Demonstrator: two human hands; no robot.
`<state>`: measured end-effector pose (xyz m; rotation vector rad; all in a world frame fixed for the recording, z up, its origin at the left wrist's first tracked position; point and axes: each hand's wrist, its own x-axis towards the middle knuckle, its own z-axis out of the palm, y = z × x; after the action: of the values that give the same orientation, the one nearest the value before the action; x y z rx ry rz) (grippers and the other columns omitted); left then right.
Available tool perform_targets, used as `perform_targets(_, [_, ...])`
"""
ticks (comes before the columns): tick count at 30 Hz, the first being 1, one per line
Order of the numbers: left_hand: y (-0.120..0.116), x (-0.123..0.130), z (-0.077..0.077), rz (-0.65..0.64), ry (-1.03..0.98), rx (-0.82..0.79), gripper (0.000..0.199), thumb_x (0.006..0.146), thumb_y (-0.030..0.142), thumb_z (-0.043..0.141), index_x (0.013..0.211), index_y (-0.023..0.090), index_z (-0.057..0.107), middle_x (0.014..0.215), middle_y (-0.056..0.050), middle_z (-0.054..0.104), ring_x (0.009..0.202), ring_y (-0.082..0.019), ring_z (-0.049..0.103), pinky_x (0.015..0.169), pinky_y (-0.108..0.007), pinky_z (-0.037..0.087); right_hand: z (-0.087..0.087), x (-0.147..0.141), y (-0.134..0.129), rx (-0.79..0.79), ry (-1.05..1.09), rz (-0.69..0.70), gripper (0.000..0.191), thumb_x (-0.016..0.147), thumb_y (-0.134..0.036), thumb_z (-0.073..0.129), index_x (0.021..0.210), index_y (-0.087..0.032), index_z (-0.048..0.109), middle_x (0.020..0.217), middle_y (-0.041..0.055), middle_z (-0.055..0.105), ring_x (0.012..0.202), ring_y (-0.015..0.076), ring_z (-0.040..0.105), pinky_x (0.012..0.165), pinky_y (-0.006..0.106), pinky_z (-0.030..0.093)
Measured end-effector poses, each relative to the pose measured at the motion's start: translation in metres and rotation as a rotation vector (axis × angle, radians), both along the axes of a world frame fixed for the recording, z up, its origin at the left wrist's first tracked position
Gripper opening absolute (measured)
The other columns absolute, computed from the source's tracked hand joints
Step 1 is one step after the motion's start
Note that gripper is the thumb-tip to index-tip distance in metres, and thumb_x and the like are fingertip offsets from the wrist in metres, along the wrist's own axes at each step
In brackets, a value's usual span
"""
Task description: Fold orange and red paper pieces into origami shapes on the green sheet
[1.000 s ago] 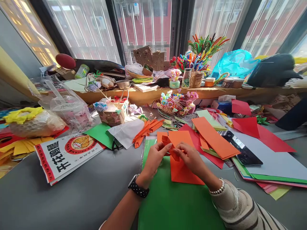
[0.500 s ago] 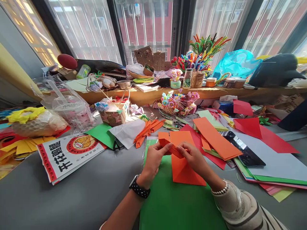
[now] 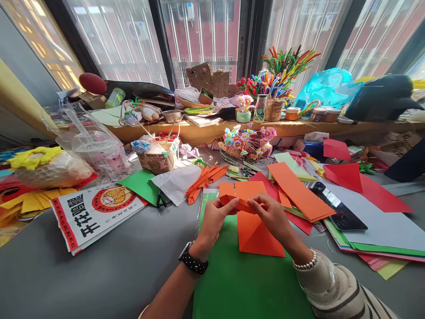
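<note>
A small folded strip of orange paper [image 3: 244, 205] is stretched between my two hands. My left hand [image 3: 215, 217] pinches its left end, thumb on top. The other end is gripped by the thumb and fingers of my right hand [image 3: 270, 217]. Beneath them a sheet of orange paper [image 3: 259, 237] with creases lies on a green mat [image 3: 242, 283]. More orange paper [image 3: 255, 189] shows just beyond my fingers. Several folded orange pieces [image 3: 206, 179] lie in a pile to the left of it.
Orange strips [image 3: 299, 190] and a black phone [image 3: 338, 208] lie at right over stacked coloured sheets [image 3: 392, 230]. A printed paper bag [image 3: 99, 212] is at left. Behind stand a craft basket [image 3: 157, 159], beaded flowers [image 3: 245, 144] and a ledge [image 3: 199, 129] crowded with craft supplies.
My right hand has shifted slightly up and right, its fingers turning. The orange strip, which slanted down to the right, now lies nearly level between my hands.
</note>
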<state>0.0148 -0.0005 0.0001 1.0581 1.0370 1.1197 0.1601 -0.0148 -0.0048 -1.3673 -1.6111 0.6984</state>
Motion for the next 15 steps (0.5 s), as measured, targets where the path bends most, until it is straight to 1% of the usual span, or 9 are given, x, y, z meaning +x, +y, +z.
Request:
perform_targets(2, [-0.0003, -0.0005, 0.0, -0.034, 0.016, 0.029, 0.025, 0.06, 0.033, 0.065, 0.071, 0.011, 0.066, 0.069, -0.006, 0.066, 0.064, -0.015, 0.059, 0.064, -0.025, 0.047, 0.0025, -0.0011, -0.001, -0.045, 0.04, 0.052, 0.028, 0.073, -0.044, 0.05, 0.069, -0.017, 0.057, 0.07, 0.004, 0.059, 0.065, 0.0155, 0.054, 0.058, 0.025, 0.042])
perform_targets(4, [-0.0005, -0.0011, 0.0001, -0.053, 0.019, 0.045, 0.024, 0.062, 0.033, 0.064, 0.072, 0.012, 0.066, 0.07, -0.006, 0.066, 0.066, -0.015, 0.058, 0.065, -0.025, 0.047, 0.0039, -0.0011, -0.0017, -0.086, 0.059, 0.063, 0.027, 0.072, -0.042, 0.051, 0.068, -0.017, 0.059, 0.067, 0.0041, 0.061, 0.065, 0.0159, 0.055, 0.058, 0.025, 0.042])
perform_targets(8, [-0.0003, -0.0018, -0.0004, -0.021, -0.008, 0.055, 0.023, 0.062, 0.032, 0.065, 0.074, 0.013, 0.066, 0.073, -0.005, 0.066, 0.068, -0.015, 0.058, 0.066, -0.025, 0.046, 0.005, 0.0019, -0.0023, -0.159, 0.153, 0.113, 0.03, 0.073, -0.043, 0.05, 0.066, -0.015, 0.059, 0.061, 0.004, 0.06, 0.06, 0.0144, 0.056, 0.056, 0.024, 0.044])
perform_targets(11, [0.0003, -0.0024, -0.0007, -0.019, -0.027, 0.045, 0.023, 0.062, 0.032, 0.064, 0.074, 0.012, 0.066, 0.074, -0.005, 0.066, 0.067, -0.015, 0.058, 0.067, -0.026, 0.046, 0.0054, 0.0046, -0.0025, -0.206, 0.205, 0.133, 0.031, 0.072, -0.043, 0.051, 0.067, -0.014, 0.059, 0.058, 0.0033, 0.059, 0.054, 0.0127, 0.055, 0.053, 0.023, 0.044])
perform_targets(13, [0.0016, -0.0036, -0.0002, -0.041, -0.024, 0.029, 0.024, 0.063, 0.033, 0.063, 0.075, 0.012, 0.066, 0.074, -0.006, 0.066, 0.066, -0.014, 0.058, 0.067, -0.026, 0.046, 0.005, 0.0061, -0.002, -0.214, 0.2, 0.126, 0.031, 0.072, -0.044, 0.052, 0.067, -0.014, 0.058, 0.057, 0.0029, 0.059, 0.052, 0.0122, 0.055, 0.051, 0.023, 0.044])
perform_targets(15, [0.0039, -0.006, 0.0005, -0.077, 0.019, 0.027, 0.025, 0.062, 0.032, 0.064, 0.075, 0.011, 0.066, 0.073, -0.006, 0.065, 0.065, -0.015, 0.058, 0.066, -0.026, 0.046, 0.0039, 0.0076, -0.0009, -0.206, 0.152, 0.129, 0.03, 0.072, -0.043, 0.051, 0.067, -0.014, 0.058, 0.056, 0.0025, 0.059, 0.051, 0.0119, 0.054, 0.05, 0.022, 0.043])
